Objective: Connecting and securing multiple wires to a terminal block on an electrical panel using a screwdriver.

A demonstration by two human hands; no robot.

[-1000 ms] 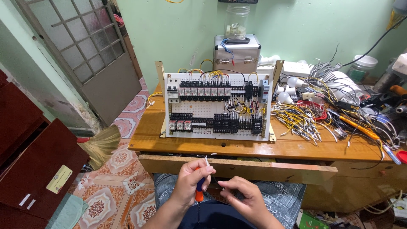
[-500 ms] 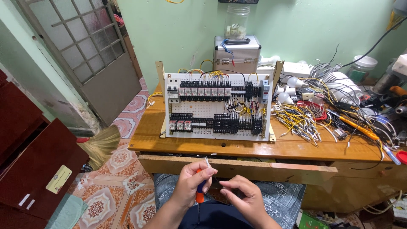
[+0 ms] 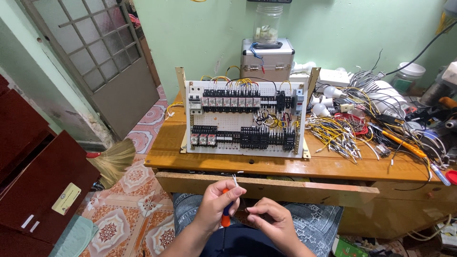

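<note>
My left hand (image 3: 218, 203) is closed around an orange-handled tool (image 3: 225, 220) and pinches a thin wire end (image 3: 234, 180) that sticks up above its fingers. My right hand (image 3: 269, 220) sits just to the right, fingers curled, pinching a thin dark wire. Both hands hover over my lap in front of the wooden table's edge (image 3: 266, 185). On the table stands a white perforated panel (image 3: 243, 119) fitted with rows of black relays and yellow wiring.
A heap of yellow and white wires (image 3: 335, 133) and tools covers the table's right side. A metal case (image 3: 266, 58) with a glass jar on top stands behind the panel. A broom (image 3: 113, 159) and a red-brown cabinet (image 3: 38, 190) are at left.
Both hands stay over my lap with only small finger movements on the wire. The panel and table items have not moved.
</note>
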